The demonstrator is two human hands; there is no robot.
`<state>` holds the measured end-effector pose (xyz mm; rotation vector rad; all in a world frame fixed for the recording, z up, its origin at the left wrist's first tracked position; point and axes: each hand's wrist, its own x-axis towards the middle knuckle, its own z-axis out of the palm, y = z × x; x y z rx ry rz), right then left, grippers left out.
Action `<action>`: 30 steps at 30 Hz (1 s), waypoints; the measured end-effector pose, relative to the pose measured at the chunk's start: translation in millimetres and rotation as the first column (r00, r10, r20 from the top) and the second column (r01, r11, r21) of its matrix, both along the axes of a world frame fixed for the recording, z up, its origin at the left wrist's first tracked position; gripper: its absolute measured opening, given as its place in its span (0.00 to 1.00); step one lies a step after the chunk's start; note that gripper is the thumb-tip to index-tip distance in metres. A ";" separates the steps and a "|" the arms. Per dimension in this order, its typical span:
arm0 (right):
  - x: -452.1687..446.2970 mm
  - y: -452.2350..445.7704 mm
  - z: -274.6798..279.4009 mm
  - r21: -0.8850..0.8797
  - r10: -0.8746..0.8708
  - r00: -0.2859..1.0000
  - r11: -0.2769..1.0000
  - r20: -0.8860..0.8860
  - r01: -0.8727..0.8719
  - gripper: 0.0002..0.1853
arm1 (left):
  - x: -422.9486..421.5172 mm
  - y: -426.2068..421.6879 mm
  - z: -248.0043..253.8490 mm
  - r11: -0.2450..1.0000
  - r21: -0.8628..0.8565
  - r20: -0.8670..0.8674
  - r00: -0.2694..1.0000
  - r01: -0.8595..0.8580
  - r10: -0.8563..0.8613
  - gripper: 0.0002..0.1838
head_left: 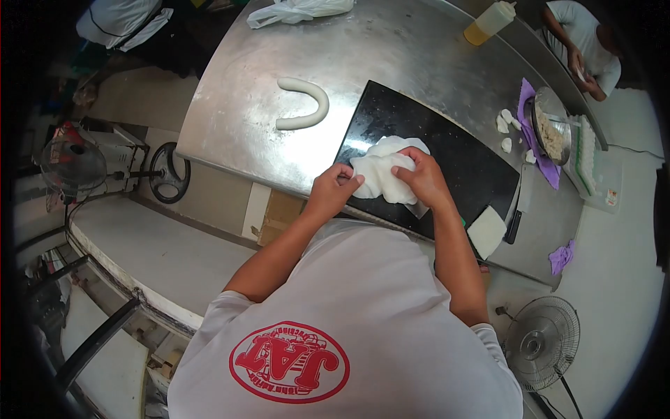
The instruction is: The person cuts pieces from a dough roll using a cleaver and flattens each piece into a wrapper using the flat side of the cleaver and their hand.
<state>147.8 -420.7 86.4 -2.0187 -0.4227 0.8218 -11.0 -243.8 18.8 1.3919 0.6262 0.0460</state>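
Observation:
A soft white mass, like dough or cloth [382, 170], lies bunched on the black board [460, 143]. My left hand [333, 190] pinches its left edge between thumb and fingers. On the right side my right hand [423, 179] grips a fold, thumb on top and fingers curled. Part of a flat metal blade [418, 209] shows beneath the mass, near my right wrist. Left of the board, a U-shaped white dough roll [317, 105] rests on the steel table [241, 91].
Right of the board are a white square pad [486, 232], a knife [518, 209], white dough pieces [506, 144] and a bowl of filling [553, 136] on purple cloth. A squeeze bottle [490, 23] and plastic bag [300, 10] stand farther back. Another person [586, 45] is at upper right.

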 end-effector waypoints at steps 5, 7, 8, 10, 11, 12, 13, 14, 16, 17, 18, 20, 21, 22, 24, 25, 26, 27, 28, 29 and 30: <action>4.7 -7.8 -3.1 0.004 -0.125 0.992 0.992 0.031 0.125 0.14 | 5.1 5.2 0.3 0.995 0.095 -0.155 0.987 -0.024 0.039 0.13; 9.3 -18.5 1.1 0.024 -0.211 0.977 0.977 0.030 0.210 0.14 | 5.9 3.5 -1.5 0.995 0.094 -0.129 0.991 -0.026 0.038 0.11; 11.8 -26.0 5.5 0.035 -0.282 0.959 0.959 0.030 0.281 0.14 | 6.4 3.2 -2.5 0.995 0.092 -0.103 0.994 -0.032 0.041 0.10; 18.9 -39.8 16.6 0.144 -0.386 0.922 0.912 -0.017 0.384 0.13 | 10.0 0.6 1.6 0.986 0.166 -0.087 0.995 -0.027 0.042 0.09; 19.5 -49.4 26.6 0.189 -0.436 0.900 0.883 -0.009 0.429 0.13 | 11.3 -1.2 4.0 0.971 0.237 -0.073 0.997 -0.021 0.039 0.10; 23.5 -61.2 27.8 0.244 -0.478 0.878 0.849 -0.026 0.469 0.13 | 12.3 -2.1 6.2 0.972 0.236 -0.070 0.997 -0.018 0.036 0.10; 28.9 -72.6 31.1 0.298 -0.519 0.854 0.809 -0.045 0.507 0.14 | 13.8 -2.4 8.4 0.987 0.152 -0.039 0.998 -0.049 0.055 0.11; 32.2 -81.6 32.6 0.301 -0.525 0.850 0.805 -0.041 0.512 0.14 | 16.5 -3.0 10.1 0.995 0.067 -0.008 0.997 -0.074 0.074 0.12; 34.6 -93.3 40.7 0.366 -0.612 0.791 0.738 0.009 0.567 0.14 | 24.2 -6.1 12.6 0.995 0.085 0.084 0.995 -0.053 0.046 0.13; 33.9 -96.8 39.8 0.370 -0.622 0.783 0.731 0.013 0.574 0.14 | 27.7 -8.5 14.0 0.994 0.101 0.170 0.985 -0.044 0.027 0.15; 33.0 -99.3 35.7 0.382 -0.626 0.779 0.724 0.014 0.575 0.14 | 33.1 -11.1 20.5 0.994 0.101 0.175 0.984 -0.034 0.016 0.15; 30.0 -101.9 24.2 0.419 -0.631 0.775 0.695 -0.033 0.584 0.14 | 50.9 -14.5 49.9 0.988 0.135 0.300 0.948 0.071 -0.109 0.16; 26.6 -101.7 16.0 0.440 -0.629 0.773 0.674 -0.080 0.594 0.14 | 59.1 -15.7 67.2 0.988 0.137 0.305 0.945 0.075 -0.114 0.16; 22.0 -99.4 7.8 0.456 -0.626 0.768 0.649 -0.136 0.609 0.15 | 66.5 -16.8 87.5 0.980 0.126 0.323 0.928 0.152 -0.185 0.15; 8.1 -90.5 -4.7 0.465 -0.608 0.758 0.615 -0.233 0.637 0.15 | 79.7 -20.5 126.4 0.929 0.263 0.359 0.867 0.261 -0.346 0.15; 1.2 -84.5 -7.1 0.470 -0.580 0.746 0.585 -0.327 0.661 0.16 | 83.9 -24.9 141.5 0.927 0.266 0.361 0.864 0.265 -0.351 0.15; -6.1 -79.7 -8.9 0.490 -0.543 0.737 0.553 -0.402 0.674 0.16 | 87.6 -30.3 154.3 0.849 0.384 0.347 0.796 0.363 -0.497 0.15; -15.6 -75.7 -9.8 0.505 -0.501 0.724 0.519 -0.475 0.690 0.16 | 90.1 -37.9 160.2 0.746 0.494 0.311 0.711 0.446 -0.631 0.16; -25.1 -74.2 -11.2 0.508 -0.463 0.687 0.463 -0.560 0.726 0.15 | 91.6 -49.7 160.7 0.657 0.552 0.319 0.599 0.513 -0.735 0.15; -27.7 -85.5 -38.4 0.444 -0.369 0.568 0.371 -0.736 0.815 0.21 | 91.4 -62.6 160.2 0.558 0.610 0.316 0.473 0.563 -0.822 0.15; -36.1 -87.6 -26.1 0.433 -0.149 0.511 0.366 -0.847 0.824 0.27 | 89.8 -72.6 157.1 0.352 0.596 0.127 0.349 0.722 -0.929 0.14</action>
